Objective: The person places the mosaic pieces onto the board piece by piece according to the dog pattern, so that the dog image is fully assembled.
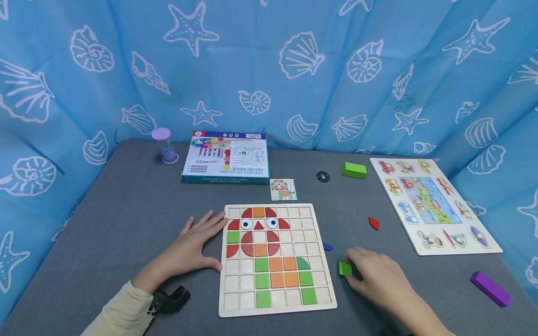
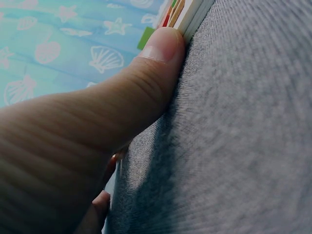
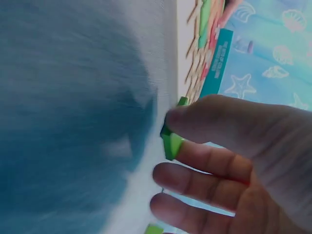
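Note:
A wooden grid board [image 1: 237, 301] lies flat in the middle of the table, with red, orange and green tiles and two round eye pieces in its cells. At the board's left edge rests my left hand [image 1: 191, 249], fingers spread, the thumb [image 2: 163, 46] touching the rim. To the right of the board, my right hand [image 1: 378, 280] pinches a green square tile [image 1: 344, 269] between thumb and fingers, low over the cloth. Its other fingers [image 3: 175, 178] are loosely bent. A small picture card [image 1: 283, 190] with a matching-looking design lies behind the board.
Behind are a flat box [image 1: 227, 179], a sand timer [image 1: 168, 149], a black disc [image 1: 323, 177] and a green block [image 1: 354, 170]. Near the right hand lie a blue piece [image 1: 328, 247] and a red piece [image 1: 374, 223]. Farther right are a picture puzzle [image 1: 428, 210] and a purple block [image 1: 490, 288].

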Demonstrator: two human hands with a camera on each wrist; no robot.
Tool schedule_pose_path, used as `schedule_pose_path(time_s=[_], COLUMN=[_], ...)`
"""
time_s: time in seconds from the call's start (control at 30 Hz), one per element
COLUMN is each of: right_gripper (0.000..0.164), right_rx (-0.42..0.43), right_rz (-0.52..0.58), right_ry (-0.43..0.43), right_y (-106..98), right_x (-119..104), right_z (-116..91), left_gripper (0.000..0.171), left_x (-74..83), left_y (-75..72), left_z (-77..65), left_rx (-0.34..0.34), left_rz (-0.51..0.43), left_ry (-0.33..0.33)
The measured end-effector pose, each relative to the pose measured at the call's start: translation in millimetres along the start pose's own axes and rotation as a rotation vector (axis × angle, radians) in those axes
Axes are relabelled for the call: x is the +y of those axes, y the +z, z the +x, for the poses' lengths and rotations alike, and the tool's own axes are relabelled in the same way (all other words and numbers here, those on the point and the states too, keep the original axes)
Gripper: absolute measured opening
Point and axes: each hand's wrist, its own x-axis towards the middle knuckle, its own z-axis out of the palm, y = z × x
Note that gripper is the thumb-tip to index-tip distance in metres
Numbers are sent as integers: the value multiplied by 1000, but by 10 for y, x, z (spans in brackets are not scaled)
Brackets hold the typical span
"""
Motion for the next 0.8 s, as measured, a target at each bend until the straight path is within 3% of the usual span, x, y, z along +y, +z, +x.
schedule_pose_path(time_s=[0.17, 0.43, 0.8], right_gripper=[25, 25, 21], right_rx=[112, 29, 30], right_rz=[36, 111, 72], right_ry=[-92, -152, -169], right_y=[-41, -7, 56], right_x=[-171, -574, -680], right_z=[312, 754, 972], left_gripper=[108, 108, 108], left_x=[-7, -18, -13], left_y=[2, 24, 13], left_z=[-1, 10, 7], left_rx=[1, 5, 0], left_rz=[1, 2, 3], left_ry=[-2, 5, 1])
